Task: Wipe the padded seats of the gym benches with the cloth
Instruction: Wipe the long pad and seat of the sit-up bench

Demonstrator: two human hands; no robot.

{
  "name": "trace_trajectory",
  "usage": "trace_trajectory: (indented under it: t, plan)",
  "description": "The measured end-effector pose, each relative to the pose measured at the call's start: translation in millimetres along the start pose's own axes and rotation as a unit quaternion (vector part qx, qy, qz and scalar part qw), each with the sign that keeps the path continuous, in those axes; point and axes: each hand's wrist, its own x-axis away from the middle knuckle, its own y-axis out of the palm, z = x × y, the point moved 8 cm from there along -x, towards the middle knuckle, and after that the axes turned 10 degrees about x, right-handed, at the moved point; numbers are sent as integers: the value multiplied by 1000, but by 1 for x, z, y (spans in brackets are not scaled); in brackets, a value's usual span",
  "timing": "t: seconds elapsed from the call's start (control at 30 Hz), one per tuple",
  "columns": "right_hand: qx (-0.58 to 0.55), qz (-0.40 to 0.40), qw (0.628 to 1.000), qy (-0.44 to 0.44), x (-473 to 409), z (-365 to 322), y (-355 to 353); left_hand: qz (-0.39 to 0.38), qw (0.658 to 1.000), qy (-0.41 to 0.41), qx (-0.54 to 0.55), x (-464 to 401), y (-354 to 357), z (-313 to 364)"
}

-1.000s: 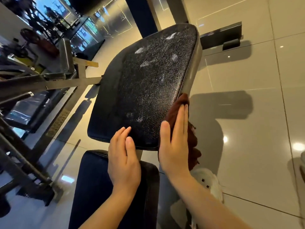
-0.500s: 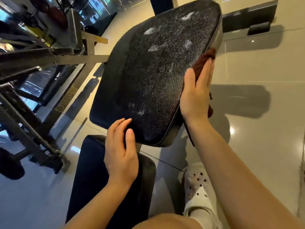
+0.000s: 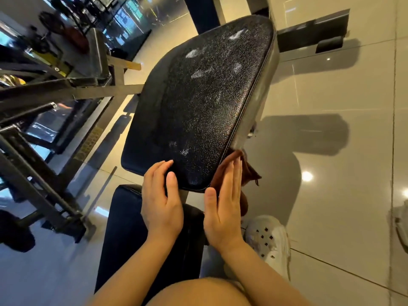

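A black cracked-leather bench pad (image 3: 198, 107) tilts up in front of me, with worn white patches near its far end. My right hand (image 3: 223, 208) presses a dark red-brown cloth (image 3: 245, 171) with straight fingers against the pad's right side edge, near its lower corner. Part of the cloth hangs below the hand. My left hand (image 3: 161, 199) rests with relaxed fingers on the pad's near bottom edge. Below both hands lies a dark blue seat pad (image 3: 123, 235).
Grey steel frames of other gym machines (image 3: 55, 89) crowd the left side. Glossy beige floor tiles (image 3: 331, 195) spread to the right. My white perforated shoe (image 3: 269, 241) stands under my right hand, and my bare knee (image 3: 198, 292) shows at the bottom.
My right hand slid the cloth up the pad's right side edge and then back down to the near corner. My left hand stayed on the bottom edge.
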Motion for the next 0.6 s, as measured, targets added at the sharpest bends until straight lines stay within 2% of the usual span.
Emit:
trace_trajectory:
  t: [0.07,0.2,0.33,0.43,0.6]
  plan:
    - [-15,18,1000,0,-15,-6,-5,-1,1000,-2,3,1,0,0]
    - [-87,43,993,72,-90,-5,-24,0,1000,-11,1,0,-1,-3]
    - [-69,40,991,103,-161,7,-43,-2,1000,-28,2,0,0,-2]
    - [-71,37,991,111,-143,5,-38,-3,999,-33,-4,0,0,-2]
    - [-74,36,993,86,-38,-3,-11,1,1000,-18,-9,-1,0,-2]
